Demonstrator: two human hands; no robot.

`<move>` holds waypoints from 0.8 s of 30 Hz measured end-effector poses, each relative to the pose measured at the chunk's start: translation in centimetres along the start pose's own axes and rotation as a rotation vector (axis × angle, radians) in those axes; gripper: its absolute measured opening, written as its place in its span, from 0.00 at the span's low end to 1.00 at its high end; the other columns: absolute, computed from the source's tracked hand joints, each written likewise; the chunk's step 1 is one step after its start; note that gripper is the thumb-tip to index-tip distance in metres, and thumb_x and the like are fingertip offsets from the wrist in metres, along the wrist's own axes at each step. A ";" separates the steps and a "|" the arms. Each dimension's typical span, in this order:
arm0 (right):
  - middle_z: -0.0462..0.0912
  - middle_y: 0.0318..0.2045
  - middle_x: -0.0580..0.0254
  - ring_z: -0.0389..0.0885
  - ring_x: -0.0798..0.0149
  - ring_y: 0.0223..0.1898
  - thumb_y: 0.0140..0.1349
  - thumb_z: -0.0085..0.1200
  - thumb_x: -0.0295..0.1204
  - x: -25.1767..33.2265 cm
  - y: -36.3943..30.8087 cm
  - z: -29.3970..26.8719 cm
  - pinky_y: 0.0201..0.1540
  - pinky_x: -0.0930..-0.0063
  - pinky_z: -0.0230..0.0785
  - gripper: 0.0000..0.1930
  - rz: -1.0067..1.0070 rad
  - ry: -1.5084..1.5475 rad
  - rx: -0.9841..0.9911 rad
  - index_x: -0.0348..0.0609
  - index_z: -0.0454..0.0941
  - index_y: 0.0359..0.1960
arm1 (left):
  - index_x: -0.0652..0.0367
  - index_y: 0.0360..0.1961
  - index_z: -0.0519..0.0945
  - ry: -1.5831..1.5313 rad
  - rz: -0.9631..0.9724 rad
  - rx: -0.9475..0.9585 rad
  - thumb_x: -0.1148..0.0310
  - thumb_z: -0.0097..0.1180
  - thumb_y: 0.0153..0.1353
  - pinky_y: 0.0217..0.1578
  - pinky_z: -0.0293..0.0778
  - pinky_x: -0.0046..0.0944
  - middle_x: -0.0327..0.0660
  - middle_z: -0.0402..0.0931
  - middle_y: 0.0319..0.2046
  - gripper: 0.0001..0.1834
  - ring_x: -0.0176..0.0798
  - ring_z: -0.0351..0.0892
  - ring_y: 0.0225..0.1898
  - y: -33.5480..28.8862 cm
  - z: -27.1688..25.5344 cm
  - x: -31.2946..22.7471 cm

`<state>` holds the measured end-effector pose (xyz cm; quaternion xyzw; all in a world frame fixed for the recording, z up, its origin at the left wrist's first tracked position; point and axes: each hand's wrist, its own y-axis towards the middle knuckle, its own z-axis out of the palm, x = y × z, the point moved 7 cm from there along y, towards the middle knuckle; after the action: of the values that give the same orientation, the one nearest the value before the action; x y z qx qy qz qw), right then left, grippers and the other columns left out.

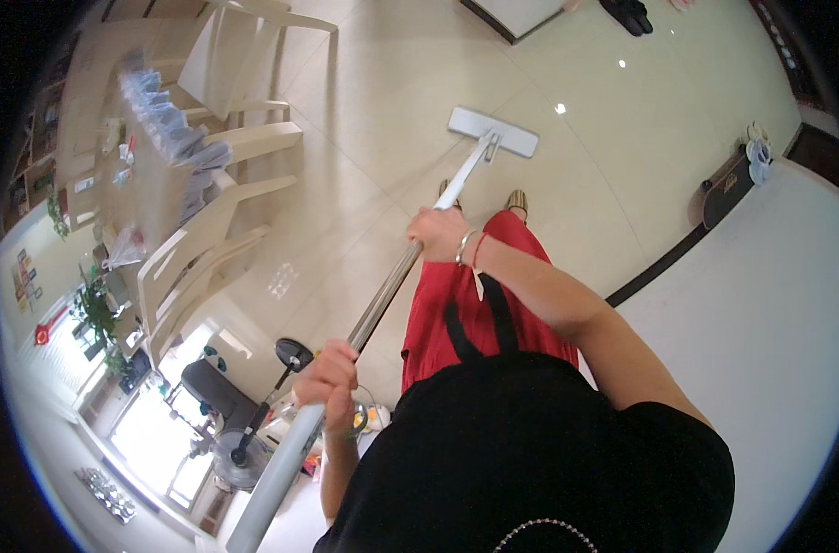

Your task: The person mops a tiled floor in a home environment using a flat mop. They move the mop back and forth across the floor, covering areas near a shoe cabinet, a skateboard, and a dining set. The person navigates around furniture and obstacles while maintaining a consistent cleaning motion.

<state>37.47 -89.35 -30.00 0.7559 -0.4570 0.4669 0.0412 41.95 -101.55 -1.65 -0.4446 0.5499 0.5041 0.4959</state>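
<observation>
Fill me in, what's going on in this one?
A person is holding a flat mop with both hands on its pole. The left hand grips it near the thick white upper part, and the right hand grips it further down. The white rectangular mop head is at the glossy tiled floor, just ahead of the person's feet. Pale chairs stand to the left, and a dark skateboard is off to the right.

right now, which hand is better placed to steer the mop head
Probably your right hand: it grips the pole lower down, nearer the mop head, while the left hand holds it farther up.
</observation>
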 end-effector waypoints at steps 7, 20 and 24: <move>0.81 0.33 0.62 0.77 0.56 0.46 0.51 0.53 0.29 -16.8 -7.9 -9.4 0.45 0.60 0.74 0.07 0.205 0.006 -0.308 0.53 0.81 0.32 | 0.54 0.23 0.65 -0.183 0.007 0.241 0.83 0.51 0.58 0.40 0.70 0.49 0.36 0.67 0.17 0.12 0.35 0.65 0.22 4.3 13.7 9.0; 0.73 0.25 0.58 0.73 0.51 0.38 0.48 0.52 0.26 -26.1 -17.1 -10.6 0.38 0.60 0.69 0.03 0.333 0.017 -0.685 0.48 0.70 0.22 | 0.57 0.20 0.67 -0.235 0.214 0.604 0.89 0.58 0.47 0.39 0.75 0.45 0.39 0.68 0.19 0.16 0.40 0.71 0.22 3.5 24.6 11.3; 0.73 0.26 0.59 0.73 0.50 0.37 0.47 0.53 0.26 -19.6 -14.4 -6.1 0.39 0.61 0.68 0.03 0.313 0.097 -0.789 0.48 0.71 0.22 | 0.59 0.21 0.68 -0.178 0.209 0.733 0.89 0.58 0.48 0.38 0.75 0.48 0.42 0.71 0.20 0.14 0.42 0.72 0.22 2.7 17.7 8.9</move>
<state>41.05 -65.22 -35.90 0.5809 -0.7074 0.2919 0.2774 40.04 -83.60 -10.20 -0.1340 0.6905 0.3587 0.6137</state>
